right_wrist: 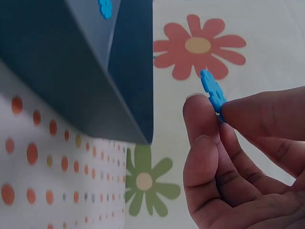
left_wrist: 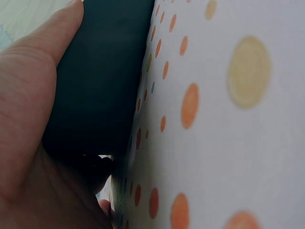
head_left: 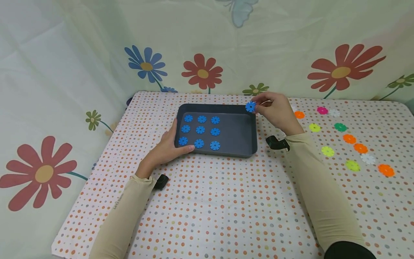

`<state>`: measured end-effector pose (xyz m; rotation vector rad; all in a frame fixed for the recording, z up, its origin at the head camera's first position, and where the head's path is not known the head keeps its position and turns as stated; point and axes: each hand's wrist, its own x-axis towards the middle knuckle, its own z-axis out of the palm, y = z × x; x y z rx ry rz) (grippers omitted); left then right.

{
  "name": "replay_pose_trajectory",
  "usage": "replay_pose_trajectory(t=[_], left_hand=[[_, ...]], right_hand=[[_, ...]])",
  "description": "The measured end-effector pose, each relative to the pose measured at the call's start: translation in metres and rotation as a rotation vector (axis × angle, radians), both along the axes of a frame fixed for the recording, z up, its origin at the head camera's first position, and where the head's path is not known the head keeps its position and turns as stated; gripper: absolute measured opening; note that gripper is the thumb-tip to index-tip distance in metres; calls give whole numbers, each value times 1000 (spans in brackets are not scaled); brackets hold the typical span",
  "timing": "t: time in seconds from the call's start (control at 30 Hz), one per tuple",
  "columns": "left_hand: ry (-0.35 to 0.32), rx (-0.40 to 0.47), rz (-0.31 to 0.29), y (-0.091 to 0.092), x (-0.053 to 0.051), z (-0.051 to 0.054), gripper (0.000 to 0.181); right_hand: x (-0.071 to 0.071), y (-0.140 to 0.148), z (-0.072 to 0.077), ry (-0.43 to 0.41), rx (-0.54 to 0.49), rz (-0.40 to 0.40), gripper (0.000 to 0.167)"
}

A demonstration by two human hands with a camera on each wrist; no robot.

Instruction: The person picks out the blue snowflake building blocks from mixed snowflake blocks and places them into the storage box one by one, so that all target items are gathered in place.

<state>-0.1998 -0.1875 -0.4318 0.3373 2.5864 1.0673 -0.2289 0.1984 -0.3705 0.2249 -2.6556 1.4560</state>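
Note:
A dark grey baking tray point(head_left: 237, 129) lies on the table, with several blue snowflake discs point(head_left: 200, 130) set out in rows over its left part. My left hand point(head_left: 166, 145) grips the tray's near left corner, thumb along the front rim. In the left wrist view the thumb lies against the dark tray wall point(left_wrist: 102, 76); the other fingers are mostly hidden. Above the far right corner, my right hand point(head_left: 275, 109) pinches one blue snowflake disc point(head_left: 250, 107) between thumb and fingertips. The right wrist view shows this disc point(right_wrist: 213, 90) nearly edge-on, apart from the tray.
Loose discs lie scattered right of the tray: orange point(head_left: 386, 170), yellow point(head_left: 352, 165), green point(head_left: 340, 127), pink point(head_left: 322, 110) and white point(head_left: 368, 158). A dotted cloth point(head_left: 226, 205) covers the table. Behind it hangs a flowered curtain point(head_left: 275, 46).

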Motion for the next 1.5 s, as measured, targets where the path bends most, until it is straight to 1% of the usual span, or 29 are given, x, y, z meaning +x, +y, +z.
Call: replay_pose_trajectory(t=[0.2, 0.4, 0.47, 0.7, 0.83, 0.97, 1.03, 1.23, 1.37, 1.5], left_hand=[[2, -12, -8, 1, -1, -1, 134], [-2, -11, -8, 0, -1, -1, 134], [-5, -11, -7, 0, -1, -1, 133], [-2, -8, -7, -1, -2, -2, 133], [-3, -9, -9, -1, -2, -3, 133], [-2, -8, -3, -1, -2, -4, 134], [1, -4, 0, -1, -1, -3, 134], [6, 10, -3, -1, -1, -4, 134], [2, 11, -2, 0, -1, -5, 133], [10, 10, -4, -2, -3, -6, 133]], right_hand=[[0, -8, -2, -20, -14, 29, 25], [-1, -23, -4, -43, -20, 66, 23], [-3, -28, -6, -47, -18, 76, 23], [-12, -38, -13, -52, -64, 114, 23], [-16, -43, -15, -62, -61, 131, 23], [-21, -47, -15, -83, -56, 125, 23], [-23, -49, -15, -106, -58, 121, 22], [-27, -53, -16, -175, 2, 109, 19], [-29, -53, -19, -190, 30, 96, 19], [-32, -55, -22, -180, 58, 98, 19]])
